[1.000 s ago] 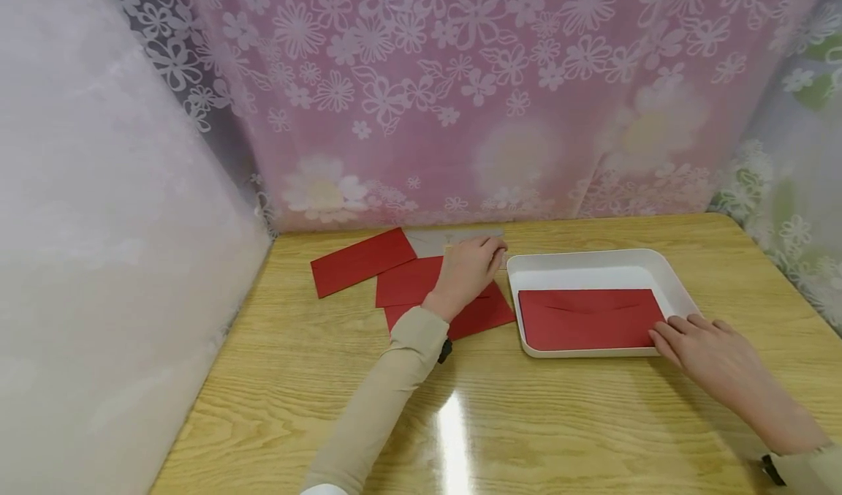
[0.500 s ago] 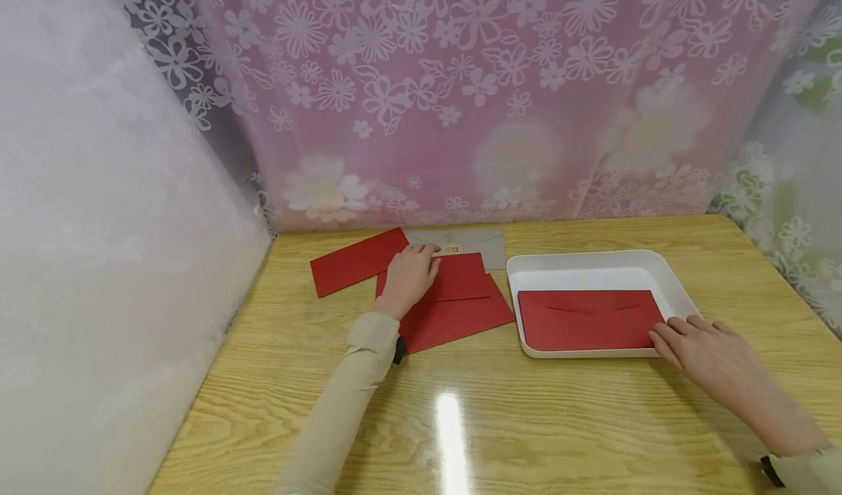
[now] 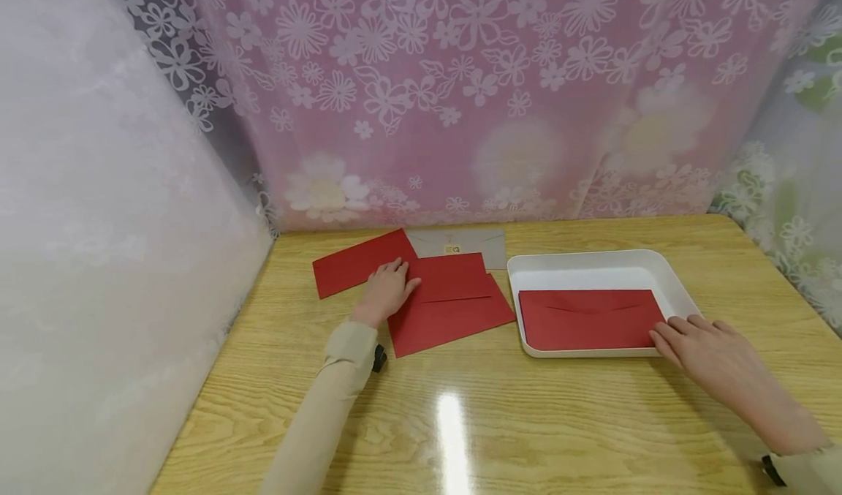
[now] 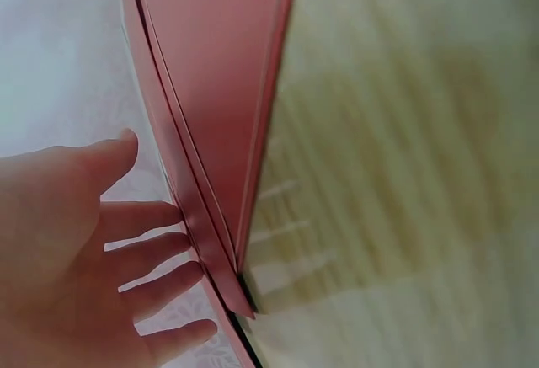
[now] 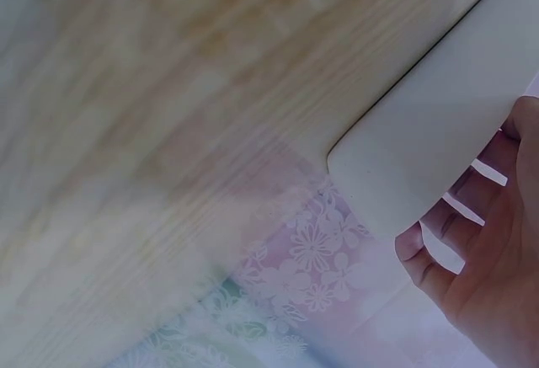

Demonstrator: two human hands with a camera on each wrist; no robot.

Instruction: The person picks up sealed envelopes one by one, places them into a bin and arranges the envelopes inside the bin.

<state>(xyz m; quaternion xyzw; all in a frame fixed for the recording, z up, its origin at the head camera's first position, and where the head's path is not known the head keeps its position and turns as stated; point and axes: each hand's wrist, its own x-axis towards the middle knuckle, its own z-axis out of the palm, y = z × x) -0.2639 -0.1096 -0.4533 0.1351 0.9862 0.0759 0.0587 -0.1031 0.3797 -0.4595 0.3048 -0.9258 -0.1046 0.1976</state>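
1. Red envelopes (image 3: 454,279): three visible in an overlapping group on the table (image 3: 539,422), left of the white tray (image 3: 592,276); another lies flat inside the tray, toward its near side.
2. Writing: grey envelope (image 3: 483,244), behind the group, bears a small gold label (image 3: 452,249) with dark marks, too small to read.
3. Materials: envelopes smooth and rectangular, paper-like; the one in the tray shows a shallow curved flap line. Tray shallow, round-cornered, smooth-walled. Table top has yellow wood grain and a bright glare streak.
4. Left hand (image 3: 387,290): over the left part of the group, fingers extended and spread, nothing grasped; fingertips at the envelope edges, pressure cannot be told.
5. Right hand (image 3: 707,349): fingers bent over the tray's rim at the near right corner, holding it.
6. Surroundings: pink floral curtain (image 3: 421,100) behind the table; beige sleeves (image 3: 316,407); black strap (image 3: 379,358) at left wrist.
7. Obstruction: left hand covers part of the overlap; red envelopes cover part of the grey one.
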